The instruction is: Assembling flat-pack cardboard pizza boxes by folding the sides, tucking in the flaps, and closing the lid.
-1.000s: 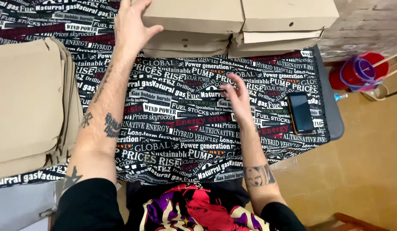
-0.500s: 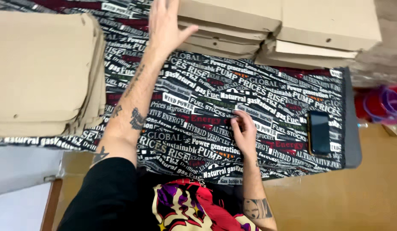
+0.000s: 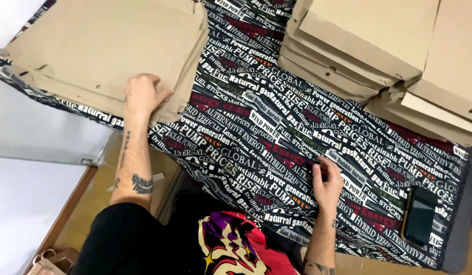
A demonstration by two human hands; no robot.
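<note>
My left hand (image 3: 142, 95) rests on the near edge of a stack of flat brown cardboard sheets (image 3: 108, 48) at the left of the table, fingers curled over the top sheet's corner. My right hand (image 3: 327, 179) lies flat on the black cloth printed with words (image 3: 276, 132), fingers together and nothing in it. At the upper right stand several folded cardboard boxes (image 3: 383, 46), piled on each other.
A black phone (image 3: 420, 216) lies on the cloth near the right front corner. A white surface (image 3: 37, 142) and a wooden floor edge (image 3: 73, 203) are to the left, with a brown paper bag (image 3: 47, 262) at the bottom left.
My left hand has left the folded boxes at the back and swung left onto the flat cardboard stack. The view has turned left. My right hand has stayed on the cloth.
</note>
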